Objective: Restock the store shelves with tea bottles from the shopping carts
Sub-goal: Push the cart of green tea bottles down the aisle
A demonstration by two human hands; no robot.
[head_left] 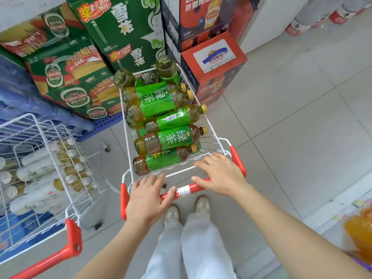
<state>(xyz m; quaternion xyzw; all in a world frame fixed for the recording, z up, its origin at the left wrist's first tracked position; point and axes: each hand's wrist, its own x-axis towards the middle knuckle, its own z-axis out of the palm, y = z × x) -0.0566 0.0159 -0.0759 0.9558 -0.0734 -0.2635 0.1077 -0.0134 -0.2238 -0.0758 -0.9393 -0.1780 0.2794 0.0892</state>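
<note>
Bottles: green-label tea bottles (165,119) lie heaped on their sides in the cart (209,125), just ahead of both hands; two more stand upside down at the far end.
Left hand: the left hand (148,198) lies over the red handle (182,191), fingers curled loosely on the bar, pinching no bottle.
Right hand: the right hand (219,174) lies on the same bar beside it, fingers spread forward to the basket's near rim, holding nothing else.
Stage: by the look of it the cart is only being steered; no bottle is out yet and no tea shelf shows.
Risk, spill: the heap rises to the rim, and the two upended bottles (167,67) stand above it; a jolt or sharp turn could tip one over the side.
Risk, collision: stacked beer cartons (68,77) and a red carton (215,63) stand close ahead of the cart's far end; pushing straight on would likely ram them.
Risk, snag: a second cart (40,158) holding pale-label bottles (38,172) stands just left of the left hand, its red handle (73,238) near that forearm; a left swing could lock the two frames.
Way clear: open tiled floor (291,117) lies right of the right hand.
Edge: orange drinks (360,228) show blurred, near the right forearm.
</note>
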